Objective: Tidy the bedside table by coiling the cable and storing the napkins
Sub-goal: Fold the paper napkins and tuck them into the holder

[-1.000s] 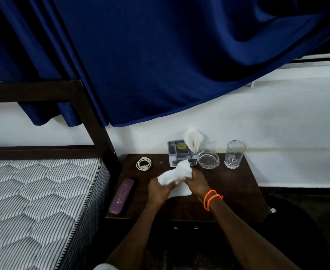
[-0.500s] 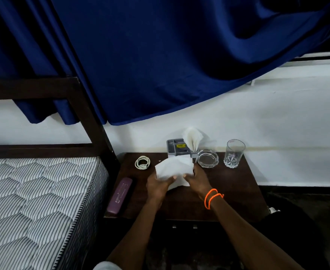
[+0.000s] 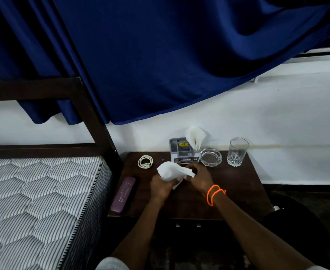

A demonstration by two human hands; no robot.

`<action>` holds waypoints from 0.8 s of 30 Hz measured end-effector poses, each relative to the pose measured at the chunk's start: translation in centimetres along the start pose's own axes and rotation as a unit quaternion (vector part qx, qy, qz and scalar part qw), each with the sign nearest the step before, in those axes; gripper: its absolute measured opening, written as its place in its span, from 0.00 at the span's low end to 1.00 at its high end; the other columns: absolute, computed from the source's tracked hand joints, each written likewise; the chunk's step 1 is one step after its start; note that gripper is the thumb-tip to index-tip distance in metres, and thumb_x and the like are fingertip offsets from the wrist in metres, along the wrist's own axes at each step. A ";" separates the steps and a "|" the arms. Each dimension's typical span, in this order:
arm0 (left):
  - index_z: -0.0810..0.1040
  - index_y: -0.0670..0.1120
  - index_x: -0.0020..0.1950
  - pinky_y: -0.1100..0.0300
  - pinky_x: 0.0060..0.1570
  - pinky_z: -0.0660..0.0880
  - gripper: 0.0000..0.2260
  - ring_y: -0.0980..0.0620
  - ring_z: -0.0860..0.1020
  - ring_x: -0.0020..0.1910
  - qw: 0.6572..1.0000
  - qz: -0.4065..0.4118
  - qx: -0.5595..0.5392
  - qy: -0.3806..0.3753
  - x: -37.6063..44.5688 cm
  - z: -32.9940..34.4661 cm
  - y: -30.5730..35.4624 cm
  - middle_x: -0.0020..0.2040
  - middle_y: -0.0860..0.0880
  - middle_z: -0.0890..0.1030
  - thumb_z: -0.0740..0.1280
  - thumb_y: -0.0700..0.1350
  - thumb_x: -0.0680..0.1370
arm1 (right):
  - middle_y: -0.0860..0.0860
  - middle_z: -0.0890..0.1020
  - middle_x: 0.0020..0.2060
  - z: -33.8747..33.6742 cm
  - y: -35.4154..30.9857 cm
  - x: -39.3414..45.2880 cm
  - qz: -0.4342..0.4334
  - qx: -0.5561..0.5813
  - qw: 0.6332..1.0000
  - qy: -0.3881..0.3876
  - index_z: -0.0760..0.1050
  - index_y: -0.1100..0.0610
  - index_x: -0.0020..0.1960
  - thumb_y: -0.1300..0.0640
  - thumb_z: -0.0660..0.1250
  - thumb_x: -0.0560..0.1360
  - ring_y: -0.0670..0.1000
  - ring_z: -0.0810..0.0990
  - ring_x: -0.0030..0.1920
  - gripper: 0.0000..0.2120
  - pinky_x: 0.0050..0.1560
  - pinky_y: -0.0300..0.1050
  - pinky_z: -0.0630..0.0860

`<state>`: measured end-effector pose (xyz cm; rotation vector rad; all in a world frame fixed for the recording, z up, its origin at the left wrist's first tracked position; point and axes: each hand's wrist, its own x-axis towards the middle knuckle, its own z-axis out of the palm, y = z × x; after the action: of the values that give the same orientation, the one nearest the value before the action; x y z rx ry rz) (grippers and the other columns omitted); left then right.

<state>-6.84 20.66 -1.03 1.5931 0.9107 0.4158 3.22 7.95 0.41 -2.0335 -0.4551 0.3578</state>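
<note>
A person stands at a dark wooden bedside table (image 3: 238, 184), seen from above, with both forearms reaching in from the near edge. The left hand (image 3: 160, 185) and the right hand (image 3: 199, 177) meet over the middle of the table and hold one white paper napkin (image 3: 170, 172) between them, lifted just above the wood. The left hand's fingers curl under and around the napkin's near left side; the right hand's fingers and thumb are bent and pinch its right edge, where a corner sticks out. Two orange bands (image 3: 214, 194) circle the right wrist. The napkin looks very light, thin and limp, puckered where it is gripped; it would likely crease or tear if pulled hard, so a gentle pinch at opposite edges or corners seems the best hold for folding it. At the far side of the table stands a grey holder (image 3: 181, 152) with a folded napkin (image 3: 195, 136) fanning upright from its right compartment, the likely place to store this one. To the far left lies a white cable (image 3: 145, 161), already wound into a small loop and untouched. Right of the holder sit a glass ashtray (image 3: 210, 156) and a drinking glass (image 3: 237, 152), both fragile and close to the storing path. A purple case (image 3: 123, 193) lies along the table's left edge, beside a striped mattress (image 3: 33, 201).
</note>
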 end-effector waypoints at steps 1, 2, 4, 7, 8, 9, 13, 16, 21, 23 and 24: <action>0.85 0.43 0.57 0.50 0.54 0.82 0.23 0.50 0.84 0.51 1.000 0.013 0.016 0.003 0.0 -0.1 0.2 0.52 0.46 0.87 0.84 0.44 0.63 | 0.53 0.83 0.49 -0.4 -0.3 0.1 0.001 0.001 1.000 0.000 0.80 0.60 0.57 0.66 0.76 0.68 0.52 0.81 0.49 0.18 0.50 0.42 0.74; 0.85 0.44 0.57 0.53 0.53 0.82 0.22 0.51 0.84 0.50 0.999 0.027 0.032 0.008 -0.1 -0.3 0.4 0.52 0.47 0.87 0.83 0.44 0.65 | 0.53 0.83 0.50 -0.9 -0.7 0.3 0.000 -0.001 1.000 0.000 0.79 0.60 0.59 0.65 0.76 0.68 0.51 0.80 0.50 0.20 0.50 0.40 0.73; 0.85 0.46 0.57 0.57 0.51 0.81 0.19 0.52 0.85 0.49 0.997 0.056 0.054 0.021 -0.3 -0.9 0.7 0.50 0.48 0.87 0.81 0.44 0.68 | 0.54 0.83 0.52 -1.5 -1.3 0.7 -0.018 -0.024 1.000 0.000 0.80 0.59 0.60 0.63 0.77 0.68 0.51 0.80 0.50 0.21 0.49 0.39 0.71; 0.86 0.46 0.54 0.58 0.48 0.80 0.14 0.52 0.84 0.46 0.989 0.084 0.112 0.036 -0.4 -1.6 0.8 0.47 0.49 0.88 0.79 0.48 0.70 | 0.56 0.84 0.54 -2.2 -1.7 1.1 -0.043 -0.089 0.995 -0.007 0.80 0.60 0.61 0.60 0.77 0.69 0.55 0.81 0.54 0.21 0.52 0.40 0.72; 0.87 0.46 0.52 0.57 0.47 0.80 0.13 0.51 0.85 0.46 0.987 0.086 0.135 0.032 -0.4 -1.7 0.9 0.46 0.48 0.88 0.78 0.48 0.71 | 0.57 0.84 0.55 -2.3 -1.7 1.1 -0.044 -0.108 0.993 -0.010 0.80 0.60 0.62 0.60 0.76 0.69 0.56 0.81 0.56 0.21 0.54 0.41 0.73; 0.87 0.45 0.51 0.57 0.47 0.80 0.12 0.50 0.85 0.46 0.984 0.085 0.156 0.024 -0.3 -1.8 1.0 0.45 0.47 0.88 0.78 0.49 0.71 | 0.58 0.84 0.56 -2.4 -1.6 1.2 -0.041 -0.118 0.992 -0.011 0.79 0.60 0.62 0.60 0.76 0.70 0.57 0.81 0.57 0.21 0.55 0.41 0.73; 0.87 0.44 0.49 0.58 0.45 0.80 0.12 0.48 0.85 0.45 0.975 0.075 0.209 0.007 -0.2 -2.5 1.5 0.45 0.45 0.88 0.77 0.50 0.72 | 0.59 0.83 0.58 -2.3 -1.7 0.9 -0.007 -0.136 0.991 0.000 0.79 0.62 0.63 0.60 0.76 0.70 0.58 0.80 0.60 0.22 0.63 0.48 0.74; 0.87 0.40 0.49 0.47 0.45 0.84 0.12 0.44 0.86 0.43 0.982 0.055 0.178 -0.010 0.3 -2.7 2.4 0.44 0.41 0.87 0.78 0.47 0.72 | 0.58 0.84 0.57 -2.3 -2.3 0.7 -0.014 -0.132 0.991 0.008 0.80 0.62 0.62 0.59 0.75 0.70 0.57 0.81 0.58 0.21 0.59 0.44 0.75; 0.83 0.36 0.39 0.46 0.43 0.83 0.12 0.40 0.85 0.39 0.979 0.071 0.191 -0.029 1.2 -2.5 4.1 0.38 0.37 0.85 0.76 0.45 0.74 | 0.60 0.86 0.47 -2.5 -3.8 1.4 -0.022 -0.073 0.997 0.002 0.82 0.63 0.52 0.66 0.69 0.70 0.58 0.84 0.46 0.11 0.49 0.56 0.82; 0.84 0.35 0.42 0.47 0.44 0.83 0.11 0.40 0.85 0.39 0.980 0.079 0.177 -0.041 1.7 -2.3 5.3 0.40 0.37 0.86 0.75 0.43 0.75 | 0.61 0.86 0.45 -2.8 -5.1 2.1 -0.024 -0.069 0.997 -0.001 0.82 0.58 0.47 0.66 0.69 0.71 0.60 0.86 0.43 0.07 0.48 0.58 0.82; 0.84 0.35 0.41 0.50 0.42 0.83 0.10 0.43 0.86 0.38 0.981 0.084 0.172 -0.042 2.1 -2.2 6.1 0.39 0.38 0.86 0.75 0.42 0.75 | 0.60 0.86 0.44 -2.9 -5.9 2.4 -0.028 -0.068 0.997 0.006 0.80 0.55 0.43 0.65 0.70 0.71 0.60 0.86 0.43 0.06 0.47 0.56 0.82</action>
<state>-5.10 23.65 4.83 1.9992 0.8183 0.3157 5.62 9.48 6.77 -2.1489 -0.5396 0.2862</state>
